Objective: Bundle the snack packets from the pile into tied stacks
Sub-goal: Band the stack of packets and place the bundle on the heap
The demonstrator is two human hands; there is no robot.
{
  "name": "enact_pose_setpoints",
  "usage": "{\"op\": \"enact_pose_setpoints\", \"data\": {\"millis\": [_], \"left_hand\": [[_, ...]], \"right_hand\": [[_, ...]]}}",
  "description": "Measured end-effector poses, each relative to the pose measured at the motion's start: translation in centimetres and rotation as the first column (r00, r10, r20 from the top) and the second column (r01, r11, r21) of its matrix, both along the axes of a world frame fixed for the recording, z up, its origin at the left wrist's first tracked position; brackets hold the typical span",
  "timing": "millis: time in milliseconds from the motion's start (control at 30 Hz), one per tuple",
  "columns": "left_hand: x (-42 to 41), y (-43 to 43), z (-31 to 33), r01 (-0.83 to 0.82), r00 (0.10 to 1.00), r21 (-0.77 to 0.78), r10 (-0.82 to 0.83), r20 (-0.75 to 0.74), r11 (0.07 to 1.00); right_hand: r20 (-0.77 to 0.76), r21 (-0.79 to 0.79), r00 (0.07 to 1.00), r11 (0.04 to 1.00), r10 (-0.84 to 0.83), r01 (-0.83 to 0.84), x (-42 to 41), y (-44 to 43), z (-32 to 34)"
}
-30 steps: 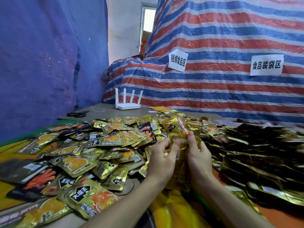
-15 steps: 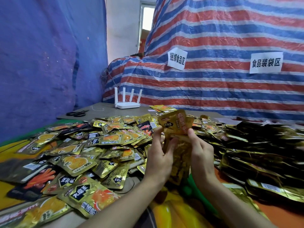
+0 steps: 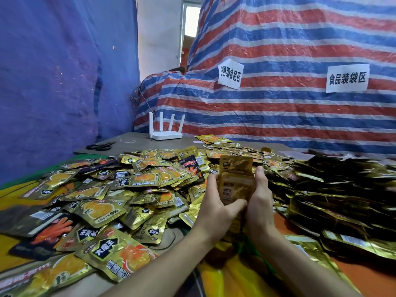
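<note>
Gripping packet stack edges, left hand, right hand, pile beyond

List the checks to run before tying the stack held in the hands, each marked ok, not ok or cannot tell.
1. Grip: left hand and right hand both hold the stack: ok.
2. Packet edges flush: not ok, the rear packet stands higher than the front one.
3. Tie in hand: not ok, none seen; a thin white string lies on the far board.
4. Scissors present on that board: ok.
5. Packet count in the stack: cannot tell.
</note>
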State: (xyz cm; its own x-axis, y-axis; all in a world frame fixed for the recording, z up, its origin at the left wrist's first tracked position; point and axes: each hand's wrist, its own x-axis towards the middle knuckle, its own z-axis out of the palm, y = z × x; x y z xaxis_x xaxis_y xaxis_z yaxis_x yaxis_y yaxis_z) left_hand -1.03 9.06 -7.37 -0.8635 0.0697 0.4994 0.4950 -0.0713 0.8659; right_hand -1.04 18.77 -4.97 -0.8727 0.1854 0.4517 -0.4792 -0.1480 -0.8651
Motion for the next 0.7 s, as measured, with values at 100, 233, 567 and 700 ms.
{"op": "enact_pose_setpoints", "data": {"millis": [100, 233, 567, 700], "left_hand": [[-0.4, -0.4, 0.1, 0.014, 1.0, -0.083, -0.015, -0.012, 0.996], [-0.6, -1.1, 0.5, 0.003, 1.0, -0.125, -0.003, -0.002, 0.992], [-0.7, -2.4, 2.2, -0.012, 0.999, -0.27, 0.0, -0.044, 0.963], [-0.2, -2.2, 1.9, 0.137, 0.991, -0.253, -0.135, 0.024, 0.958]], "right_hand": [[0.002, -0.039, 0.999, 0.999, -0.034, 0.035, -0.1, 0.1, 0.3], [0.02, -0.102, 0.997, 0.992, -0.069, 0.071, -0.1, 0.5, 0.7], [0.178, -0.013, 0.984, 1.0, 0.026, -0.024, -0.1, 0.3, 0.6], [0.245, -0.088, 0.958, 0.988, 0.148, -0.13, -0.4, 0.2, 0.3]]}}
